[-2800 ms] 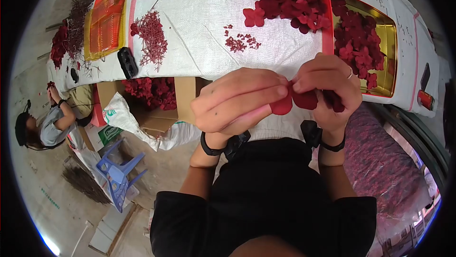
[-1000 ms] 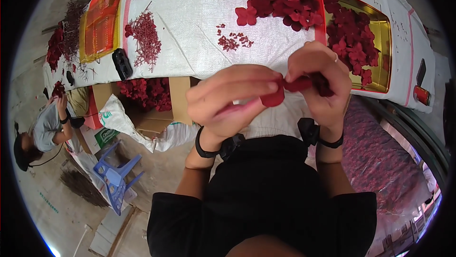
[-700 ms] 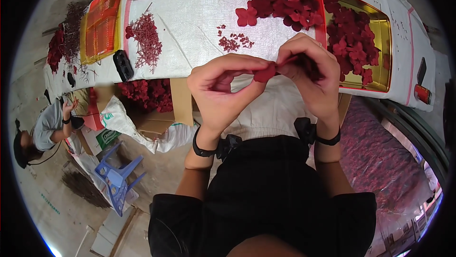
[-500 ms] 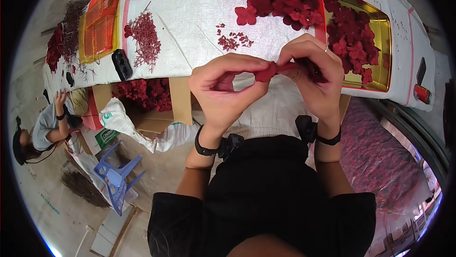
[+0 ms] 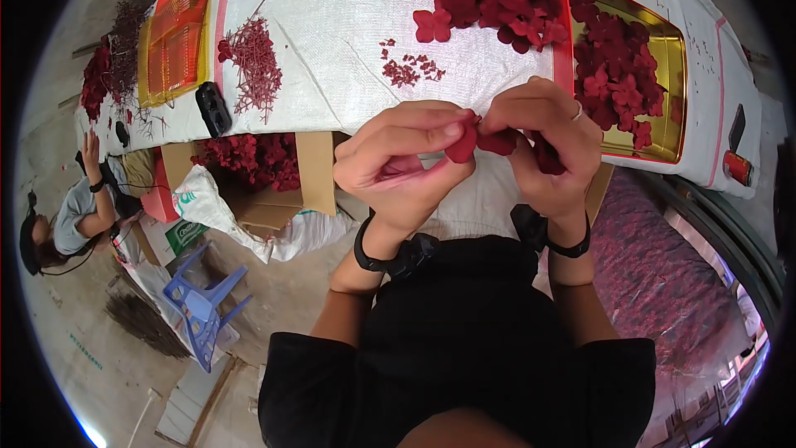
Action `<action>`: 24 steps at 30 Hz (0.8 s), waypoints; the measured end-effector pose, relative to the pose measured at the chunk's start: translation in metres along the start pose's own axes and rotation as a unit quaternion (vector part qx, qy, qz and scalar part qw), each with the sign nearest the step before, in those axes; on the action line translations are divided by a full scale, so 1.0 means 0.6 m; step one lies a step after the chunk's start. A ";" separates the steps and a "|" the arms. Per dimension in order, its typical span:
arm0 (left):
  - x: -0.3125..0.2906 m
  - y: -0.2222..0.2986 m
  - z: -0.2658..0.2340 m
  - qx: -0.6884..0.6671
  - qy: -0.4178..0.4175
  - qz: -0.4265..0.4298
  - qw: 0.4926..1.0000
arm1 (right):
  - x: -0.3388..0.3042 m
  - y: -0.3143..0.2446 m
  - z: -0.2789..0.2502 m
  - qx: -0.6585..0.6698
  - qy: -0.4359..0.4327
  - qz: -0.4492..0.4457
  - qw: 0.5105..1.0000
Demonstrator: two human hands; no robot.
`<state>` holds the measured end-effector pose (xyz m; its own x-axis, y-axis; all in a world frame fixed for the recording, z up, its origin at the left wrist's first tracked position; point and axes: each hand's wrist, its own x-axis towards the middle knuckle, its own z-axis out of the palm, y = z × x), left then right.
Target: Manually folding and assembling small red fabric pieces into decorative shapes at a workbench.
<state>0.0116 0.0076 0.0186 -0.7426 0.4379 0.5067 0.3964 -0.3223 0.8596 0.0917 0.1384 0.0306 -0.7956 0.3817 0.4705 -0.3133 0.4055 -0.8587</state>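
Note:
Close together in front of the table's near edge, both my hands pinch dark red artificial flower petals. My left hand (image 5: 406, 158) grips a red flower petal (image 5: 461, 145) between thumb and fingers. Right beside it my right hand (image 5: 547, 141) has its fingers closed on another red petal (image 5: 497, 143), with more red petals (image 5: 546, 156) tucked in its palm. Whether the pieces join between the fingertips I cannot tell. Beyond my hands lies a small scatter of red bits (image 5: 408, 71), and farther back a pile of red flower petals (image 5: 497, 0).
A gold tin (image 5: 676, 108) with red petals stands right. Left are stems (image 5: 255, 62), a black device (image 5: 213, 110) and an orange-yellow plastic tray (image 5: 170, 67). Below the table is a cardboard box (image 5: 317, 174) of red flowers; a blue stool (image 5: 203, 307) and another person (image 5: 79, 212) are left.
My hands have shifted slightly, and the fingers have changed position around the petals, with the left petal turned more upright. The other person's arm has moved toward the table.

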 end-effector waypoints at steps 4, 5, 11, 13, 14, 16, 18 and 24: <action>0.006 -0.004 -0.014 -0.007 -0.023 -0.011 1.000 | 0.000 0.007 0.008 0.040 -0.004 -0.015 0.999; 0.010 -0.008 -0.020 -0.008 -0.047 -0.036 0.998 | -0.001 0.010 0.010 0.040 -0.003 -0.017 0.999; 0.048 -0.045 -0.037 0.052 -0.086 -0.148 0.984 | -0.013 0.048 0.005 0.257 0.079 0.336 0.903; 0.062 -0.098 -0.047 0.177 -0.066 -0.219 0.957 | -0.016 0.068 0.001 0.275 0.102 0.393 0.871; 0.069 -0.121 -0.049 0.178 -0.068 -0.217 0.958 | -0.019 0.077 0.002 0.283 0.107 0.392 0.869; 0.079 -0.161 -0.055 0.319 -0.108 -0.218 0.916 | -0.029 0.097 0.009 0.298 0.114 0.393 0.862; 0.082 -0.195 -0.050 0.350 -0.123 -0.186 0.910 | -0.047 0.128 0.015 0.277 0.080 0.370 0.883; 0.078 -0.241 -0.043 0.422 -0.188 -0.133 0.877 | -0.045 0.152 0.038 -0.007 -0.045 0.272 0.961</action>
<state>-0.0947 0.0529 -0.0838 -0.7015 0.7008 0.1296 0.6125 0.4999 0.6123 0.0728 0.1459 -0.0652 -0.8818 0.4668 -0.0673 0.1679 0.1774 -0.9697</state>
